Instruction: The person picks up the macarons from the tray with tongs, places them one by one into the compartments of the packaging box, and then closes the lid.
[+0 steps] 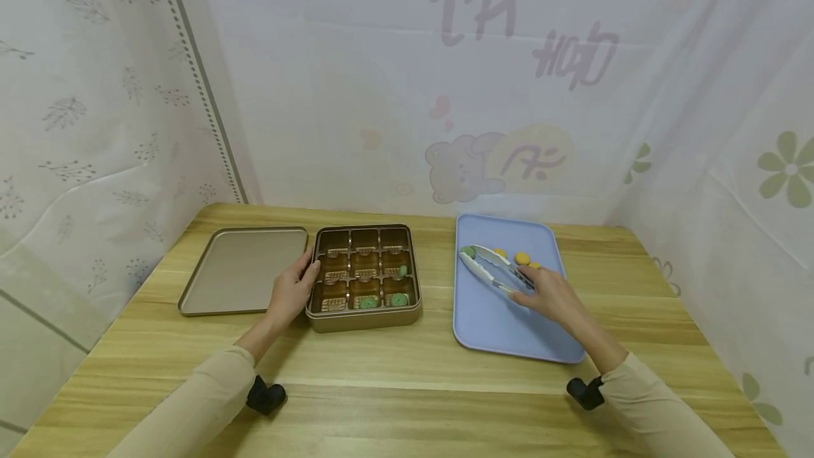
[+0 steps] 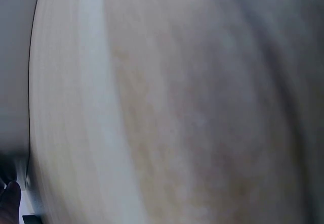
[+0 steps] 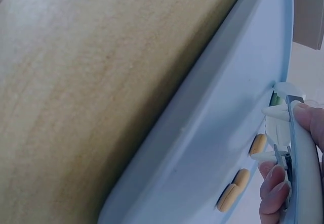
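Note:
My right hand grips a pair of food tongs with pale scalloped tips, over the blue tray. The tips lie on either side of a green round cookie near the tray's left edge. Several yellow-orange cookies lie beyond the tongs; the right wrist view shows such cookies beside the fingers. My left hand rests against the left side of a bronze-coloured box, fingers at its rim. Its brown divided insert has green cookies in several right-hand and front compartments.
Left of the box lies a flat bronze lid, close beside the left hand. Everything stands on a wood-grain table. Patterned cloth hangs behind the table and at both sides. A black device is on each wrist.

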The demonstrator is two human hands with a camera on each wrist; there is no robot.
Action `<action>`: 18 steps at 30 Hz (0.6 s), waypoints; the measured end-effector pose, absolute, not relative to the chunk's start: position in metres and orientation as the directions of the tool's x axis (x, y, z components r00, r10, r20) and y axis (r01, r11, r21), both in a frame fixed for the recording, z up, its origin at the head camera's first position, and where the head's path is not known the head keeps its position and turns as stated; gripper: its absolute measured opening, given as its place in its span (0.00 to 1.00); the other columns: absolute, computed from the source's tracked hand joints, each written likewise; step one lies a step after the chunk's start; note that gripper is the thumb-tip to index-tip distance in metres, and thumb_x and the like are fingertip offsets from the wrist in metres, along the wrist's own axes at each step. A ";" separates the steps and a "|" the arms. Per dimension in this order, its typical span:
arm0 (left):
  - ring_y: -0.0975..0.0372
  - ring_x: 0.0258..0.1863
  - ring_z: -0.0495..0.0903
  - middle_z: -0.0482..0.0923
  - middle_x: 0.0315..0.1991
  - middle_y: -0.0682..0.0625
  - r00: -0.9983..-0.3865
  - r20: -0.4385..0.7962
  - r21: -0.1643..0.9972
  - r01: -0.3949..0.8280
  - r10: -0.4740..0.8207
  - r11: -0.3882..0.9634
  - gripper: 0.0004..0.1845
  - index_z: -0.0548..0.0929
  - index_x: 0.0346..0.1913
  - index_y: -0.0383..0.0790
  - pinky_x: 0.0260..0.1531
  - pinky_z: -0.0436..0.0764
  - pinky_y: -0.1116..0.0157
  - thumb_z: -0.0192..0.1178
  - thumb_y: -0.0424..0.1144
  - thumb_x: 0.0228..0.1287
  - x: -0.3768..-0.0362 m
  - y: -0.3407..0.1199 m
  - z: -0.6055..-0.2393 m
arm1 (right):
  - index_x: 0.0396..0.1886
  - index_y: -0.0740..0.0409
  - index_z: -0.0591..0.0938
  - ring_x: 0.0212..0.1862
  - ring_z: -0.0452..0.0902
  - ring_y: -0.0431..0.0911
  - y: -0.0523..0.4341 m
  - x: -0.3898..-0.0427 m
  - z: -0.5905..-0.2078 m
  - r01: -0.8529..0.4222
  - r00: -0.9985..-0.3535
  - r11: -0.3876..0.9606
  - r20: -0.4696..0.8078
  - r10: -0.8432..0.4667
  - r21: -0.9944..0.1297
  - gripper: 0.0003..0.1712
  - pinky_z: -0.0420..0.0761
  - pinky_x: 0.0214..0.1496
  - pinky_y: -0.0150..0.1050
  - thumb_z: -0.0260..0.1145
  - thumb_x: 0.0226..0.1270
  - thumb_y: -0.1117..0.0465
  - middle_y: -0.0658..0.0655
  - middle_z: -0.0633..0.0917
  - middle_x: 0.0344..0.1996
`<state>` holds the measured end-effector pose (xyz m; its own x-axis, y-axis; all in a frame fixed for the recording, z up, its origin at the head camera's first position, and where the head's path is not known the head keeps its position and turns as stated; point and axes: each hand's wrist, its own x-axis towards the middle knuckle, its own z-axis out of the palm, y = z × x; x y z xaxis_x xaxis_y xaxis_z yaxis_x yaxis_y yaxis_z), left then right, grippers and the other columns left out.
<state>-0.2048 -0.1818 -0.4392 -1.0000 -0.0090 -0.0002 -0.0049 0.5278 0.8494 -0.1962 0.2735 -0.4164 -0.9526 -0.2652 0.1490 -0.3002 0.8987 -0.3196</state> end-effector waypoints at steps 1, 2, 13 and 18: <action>0.44 0.75 0.56 0.54 0.76 0.37 -1.000 -0.001 0.850 -0.006 -0.010 0.527 0.30 0.54 0.77 0.37 0.73 0.61 0.48 0.42 0.47 0.80 -0.205 -0.182 -0.439 | 0.53 0.73 0.80 0.29 0.70 0.46 0.274 -0.196 -0.417 -0.299 -0.953 0.900 0.150 -0.264 -0.318 0.31 0.71 0.28 0.40 0.75 0.55 0.57 0.63 0.84 0.33; 0.44 0.75 0.56 0.54 0.76 0.37 -1.000 -0.002 0.848 -0.007 -0.010 0.530 0.30 0.54 0.77 0.37 0.73 0.61 0.48 0.42 0.47 0.80 -0.205 -0.182 -0.439 | 0.54 0.73 0.80 0.29 0.70 0.47 0.274 -0.196 -0.417 -0.297 -0.954 0.900 0.148 -0.262 -0.318 0.31 0.71 0.29 0.41 0.74 0.55 0.57 0.63 0.84 0.33; 0.44 0.75 0.56 0.55 0.75 0.37 -1.000 -0.007 0.847 -0.014 -0.015 0.531 0.30 0.54 0.77 0.38 0.73 0.61 0.48 0.42 0.47 0.80 -0.204 -0.181 -0.438 | 0.55 0.75 0.79 0.37 0.81 0.54 0.275 -0.195 -0.419 -0.287 -0.957 0.900 0.145 -0.252 -0.329 0.33 0.79 0.36 0.51 0.74 0.56 0.56 0.70 0.85 0.42; 0.44 0.75 0.57 0.55 0.75 0.37 -1.000 -0.011 0.853 -0.020 -0.020 0.522 0.30 0.54 0.77 0.38 0.72 0.62 0.48 0.42 0.47 0.80 -0.204 -0.181 -0.438 | 0.56 0.74 0.79 0.33 0.75 0.48 0.277 -0.193 -0.417 -0.272 -0.962 0.893 0.120 -0.245 -0.359 0.32 0.75 0.32 0.42 0.74 0.57 0.57 0.67 0.85 0.41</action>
